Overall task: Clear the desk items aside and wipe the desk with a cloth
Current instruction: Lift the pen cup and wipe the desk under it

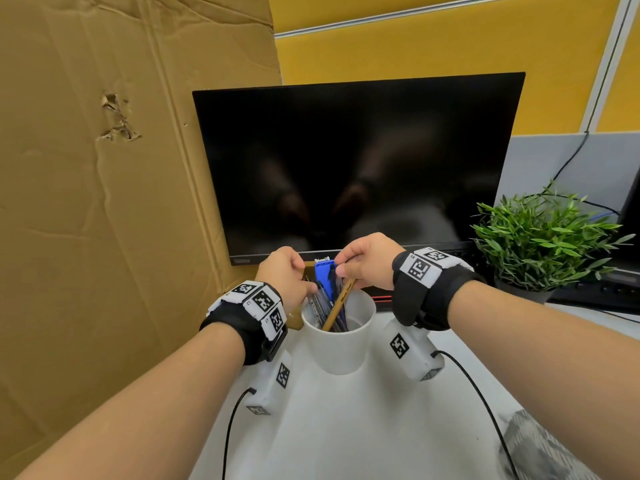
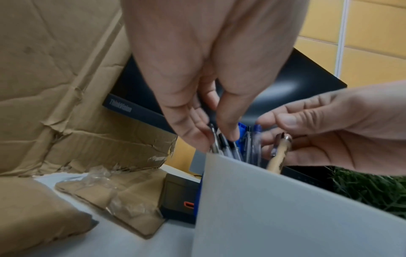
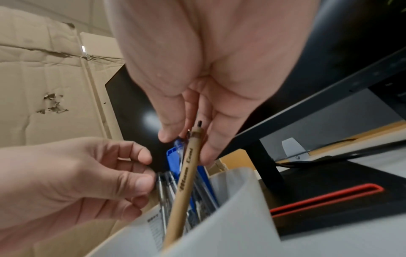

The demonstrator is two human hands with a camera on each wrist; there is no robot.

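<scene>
Head view, bottom of frame: bare white bench. At the lower right edge a grey, blurred patch, possibly the cloth, though I cannot tell. It lies well apart from both hands.

Centre of frame: white cup standing on the bench, upright, holding pens, a blue plastic piece and a tan pencil that leans toward the right rim.

Left hand, just left of the cup mouth: fingers curled, thumb and fingertips pinching the tops of the clear and dark pens (left wrist view shows the tips closed on them at centre frame).

Right hand, just right of the cup mouth: fingers curled round the upper end of the tan pencil; the right wrist view shows the pencil running between finger and thumb, its lower part inside the cup.

Behind, upper centre: dark monitor. Left: large cardboard sheet standing against the bench edge. Right: potted plant.

Judgement: the step in hand is the clearing stage, with loose writing things being gathered or settled into the cup. Wiping not yet begun.

Next move likely calls for releasing both pinches once the items sit steady, then gripping the cup wall and shifting it toward the monitor or cardboard side. The cup is top-heavy with leaning contents, so move it low and slowly.
</scene>
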